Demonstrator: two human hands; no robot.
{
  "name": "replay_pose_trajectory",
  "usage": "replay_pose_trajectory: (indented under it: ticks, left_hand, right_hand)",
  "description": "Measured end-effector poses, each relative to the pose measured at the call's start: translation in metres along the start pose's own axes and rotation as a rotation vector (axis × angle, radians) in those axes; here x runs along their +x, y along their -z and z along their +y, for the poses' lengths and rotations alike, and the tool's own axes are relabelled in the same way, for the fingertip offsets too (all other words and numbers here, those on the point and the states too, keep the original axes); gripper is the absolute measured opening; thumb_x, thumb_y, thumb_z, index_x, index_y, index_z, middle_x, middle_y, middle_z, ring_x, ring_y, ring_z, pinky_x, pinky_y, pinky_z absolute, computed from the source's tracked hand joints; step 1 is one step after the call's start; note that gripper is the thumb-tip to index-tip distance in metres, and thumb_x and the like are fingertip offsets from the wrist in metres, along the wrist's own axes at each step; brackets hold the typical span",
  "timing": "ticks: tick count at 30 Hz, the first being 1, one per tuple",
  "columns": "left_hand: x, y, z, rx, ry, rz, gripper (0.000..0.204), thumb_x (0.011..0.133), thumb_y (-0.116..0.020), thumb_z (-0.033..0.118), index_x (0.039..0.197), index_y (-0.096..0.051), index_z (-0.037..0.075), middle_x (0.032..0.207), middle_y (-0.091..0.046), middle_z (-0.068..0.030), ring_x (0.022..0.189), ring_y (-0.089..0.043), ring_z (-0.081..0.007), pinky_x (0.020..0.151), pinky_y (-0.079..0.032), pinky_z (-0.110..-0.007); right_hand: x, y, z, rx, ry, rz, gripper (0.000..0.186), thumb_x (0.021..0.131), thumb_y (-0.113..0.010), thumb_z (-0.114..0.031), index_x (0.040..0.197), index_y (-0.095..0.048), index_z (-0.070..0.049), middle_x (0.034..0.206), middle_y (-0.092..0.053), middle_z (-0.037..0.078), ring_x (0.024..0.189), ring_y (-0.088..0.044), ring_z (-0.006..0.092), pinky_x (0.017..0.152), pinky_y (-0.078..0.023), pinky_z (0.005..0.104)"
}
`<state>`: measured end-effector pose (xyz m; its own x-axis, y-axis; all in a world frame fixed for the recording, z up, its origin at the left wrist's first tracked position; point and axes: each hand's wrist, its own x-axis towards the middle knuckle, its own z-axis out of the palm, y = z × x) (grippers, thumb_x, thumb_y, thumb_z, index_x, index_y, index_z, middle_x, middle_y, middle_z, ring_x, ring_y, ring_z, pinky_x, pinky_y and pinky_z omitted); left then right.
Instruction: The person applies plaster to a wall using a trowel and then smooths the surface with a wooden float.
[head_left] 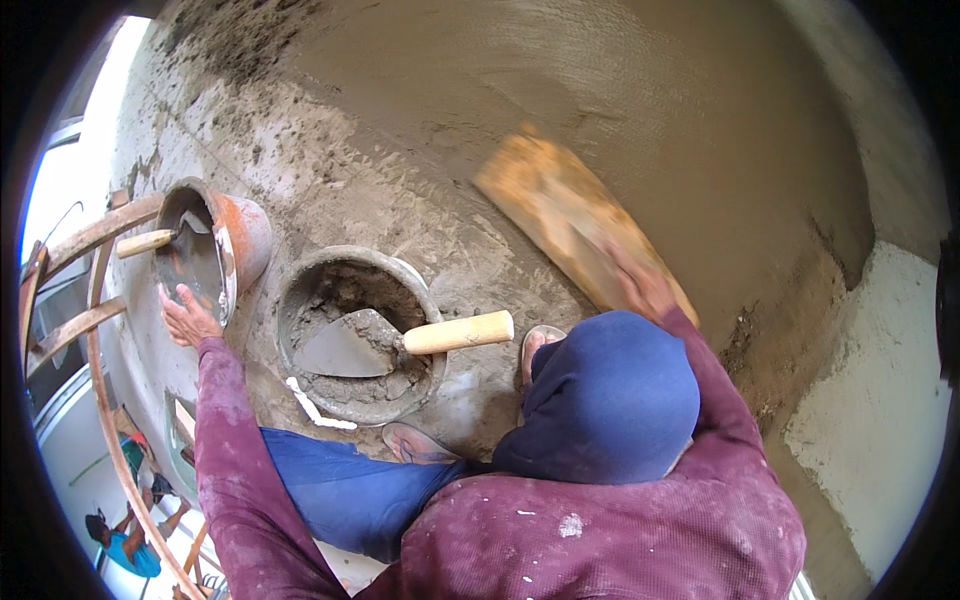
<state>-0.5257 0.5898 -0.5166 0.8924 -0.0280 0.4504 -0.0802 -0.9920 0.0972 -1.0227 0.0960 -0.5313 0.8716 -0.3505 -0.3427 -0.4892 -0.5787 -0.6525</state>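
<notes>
My right hand [640,285] grips a long wooden float [565,205], blurred by motion, against wet grey-brown mortar [690,120]. Its grip is partly hidden. My left hand [188,318] is open, fingers apart, beside the rim of a reddish, mortar-stained bucket [250,240]. A wooden-handled trowel [145,243] rests in that bucket, where greyish liquid shows. Between my hands stands a second bucket [285,310] with thick mortar [350,285] in it. Across its top lies a broad trowel [355,345], its pale wooden handle pointing right.
Curved-looking wooden bars [105,390] stand along the left side. Beyond them, low at the left, is another person [125,545] in a turquoise top. My sandalled feet [415,443] are close to the mortar bucket. Rough mortar splatter covers the upper left surface; a paler surface [880,370] borders the right.
</notes>
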Motion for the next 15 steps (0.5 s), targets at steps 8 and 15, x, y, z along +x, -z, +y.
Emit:
replay_pose_trajectory:
  ticks: [8,15]
  left_hand:
    - [-0.002,-0.004,0.000,-0.022,0.026,-0.035,0.061,0.087,-0.031,0.061,0.133,-0.039,0.022,0.132,-0.043,-0.0093,0.126,-0.032,-0.0262,0.101,-0.016,-0.050]
    - [0.002,-0.005,0.001,-0.043,-0.096,-0.046,0.061,0.089,-0.029,0.058,0.134,-0.038,0.016,0.133,-0.042,-0.0116,0.125,-0.033,-0.0279,0.103,-0.018,-0.045]
  right_hand:
    - [-0.059,0.052,0.013,0.198,-0.272,0.251,0.056,0.087,-0.048,-0.020,0.137,-0.030,-0.005,0.135,-0.040,0.019,0.126,-0.037,0.0307,0.103,-0.029,0.0337]
    - [0.103,0.060,0.027,0.253,-0.150,0.510,0.072,0.077,-0.057,-0.017,0.140,-0.024,-0.010,0.137,-0.036,0.019,0.127,-0.036,0.0301,0.103,-0.030,0.0323]
